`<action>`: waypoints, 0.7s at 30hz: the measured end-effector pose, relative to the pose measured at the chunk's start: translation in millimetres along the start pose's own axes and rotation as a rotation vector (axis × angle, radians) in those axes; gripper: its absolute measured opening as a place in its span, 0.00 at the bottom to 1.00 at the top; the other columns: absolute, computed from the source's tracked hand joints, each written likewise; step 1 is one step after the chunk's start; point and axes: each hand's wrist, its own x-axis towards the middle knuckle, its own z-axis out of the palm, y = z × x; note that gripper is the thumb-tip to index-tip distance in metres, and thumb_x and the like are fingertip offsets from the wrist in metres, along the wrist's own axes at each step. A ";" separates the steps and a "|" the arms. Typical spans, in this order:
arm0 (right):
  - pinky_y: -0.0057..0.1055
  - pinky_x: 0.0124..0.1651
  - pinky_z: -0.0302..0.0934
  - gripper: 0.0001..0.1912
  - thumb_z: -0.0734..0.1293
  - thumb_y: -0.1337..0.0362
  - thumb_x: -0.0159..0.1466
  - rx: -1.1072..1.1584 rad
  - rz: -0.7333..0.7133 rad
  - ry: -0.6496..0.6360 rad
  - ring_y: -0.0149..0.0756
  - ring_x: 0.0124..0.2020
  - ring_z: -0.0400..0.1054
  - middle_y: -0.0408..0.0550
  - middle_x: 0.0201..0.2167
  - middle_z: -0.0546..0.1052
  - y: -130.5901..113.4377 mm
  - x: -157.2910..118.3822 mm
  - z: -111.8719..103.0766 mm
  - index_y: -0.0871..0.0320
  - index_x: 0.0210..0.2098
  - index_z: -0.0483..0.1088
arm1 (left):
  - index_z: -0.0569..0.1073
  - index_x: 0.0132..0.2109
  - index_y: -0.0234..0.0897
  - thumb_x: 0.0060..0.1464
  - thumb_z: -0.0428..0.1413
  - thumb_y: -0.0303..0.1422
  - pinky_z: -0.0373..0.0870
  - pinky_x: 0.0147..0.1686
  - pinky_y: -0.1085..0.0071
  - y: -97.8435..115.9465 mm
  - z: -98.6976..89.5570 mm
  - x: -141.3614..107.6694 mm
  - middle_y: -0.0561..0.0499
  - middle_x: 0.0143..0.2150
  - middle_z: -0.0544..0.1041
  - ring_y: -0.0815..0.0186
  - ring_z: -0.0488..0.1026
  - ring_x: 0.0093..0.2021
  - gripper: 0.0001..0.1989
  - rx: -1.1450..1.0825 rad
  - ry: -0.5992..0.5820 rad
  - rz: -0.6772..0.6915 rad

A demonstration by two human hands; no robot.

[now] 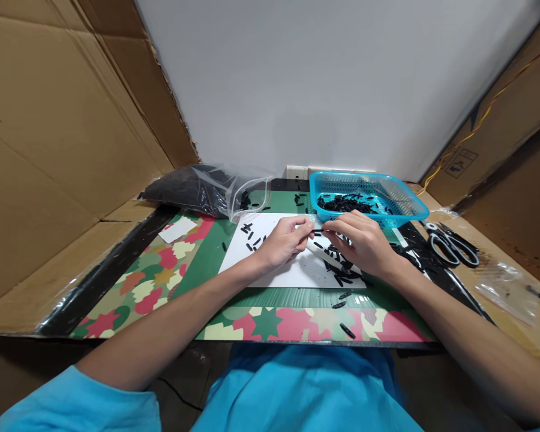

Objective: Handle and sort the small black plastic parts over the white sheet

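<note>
Over the white sheet (pixel 270 276), my left hand (pixel 288 241) is closed in a pinch on one end of a small, narrow black piece (pixel 317 230). The fingertips of my right hand (pixel 362 240) pinch its other end, so the piece spans the short gap between my hands. Its exact kind does not show. Beneath my right hand lies a long pale strip-like object (pixel 328 256), partly covered. Loose black pieces (pixel 342 277) are heaped around it, and several more (pixel 254 244) lie to the left of my left hand.
A blue plastic basket (pixel 414 210) holding many black pieces stands behind my right hand. At back left lies a clear zip bag (pixel 189 189) full of dark pieces. Scissors (pixel 452 246) and a small clear bag (pixel 508 291) lie right. Cardboard walls (pixel 63 108) flank the table.
</note>
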 end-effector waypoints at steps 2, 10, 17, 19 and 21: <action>0.34 0.38 0.60 0.07 0.64 0.68 0.77 -0.005 -0.004 0.004 0.37 0.31 0.70 0.48 0.31 0.80 0.3 -0.1 0.1 0.57 0.43 0.74 | 0.67 0.35 0.39 0.65 0.57 0.49 0.44 0.15 0.80 0.1 0.2 0.1 0.64 0.17 0.56 0.77 0.45 0.14 0.19 -0.002 0.001 -0.007; 0.33 0.39 0.59 0.07 0.64 0.67 0.77 -0.017 -0.007 0.007 0.36 0.30 0.69 0.47 0.30 0.80 -0.1 0.5 0.8 0.58 0.43 0.74 | 0.67 0.35 0.39 0.68 0.55 0.46 0.45 0.14 0.80 0.1 0.3 1.1 0.64 0.16 0.56 0.77 0.45 0.14 0.17 -0.017 -0.006 -0.024; 0.39 0.42 0.58 0.13 0.64 0.64 0.76 -0.263 0.197 0.061 0.42 0.34 0.71 0.50 0.31 0.80 14.7 0.1 -9.1 0.57 0.36 0.75 | 0.68 0.37 0.40 0.72 0.47 0.40 0.44 0.12 0.82 6.9 1.8 -3.5 0.63 0.17 0.54 0.75 0.42 0.14 0.14 -0.100 -0.056 -0.083; 0.43 0.45 0.60 0.11 0.64 0.61 0.76 -0.397 0.380 0.062 0.47 0.38 0.72 0.54 0.36 0.82 22.7 -0.3 -13.1 0.58 0.40 0.76 | 0.67 0.40 0.41 0.72 0.45 0.41 0.44 0.11 0.82 8.1 1.6 -5.3 0.63 0.18 0.54 0.75 0.41 0.14 0.14 -0.146 -0.104 -0.112; 0.45 0.47 0.62 0.10 0.67 0.59 0.74 -0.409 0.476 0.045 0.51 0.42 0.73 0.57 0.42 0.82 25.2 0.5 -16.6 0.58 0.48 0.76 | 0.67 0.45 0.43 0.73 0.44 0.44 0.44 0.10 0.82 8.0 1.7 -6.7 0.63 0.18 0.56 0.73 0.42 0.14 0.13 -0.174 -0.138 -0.124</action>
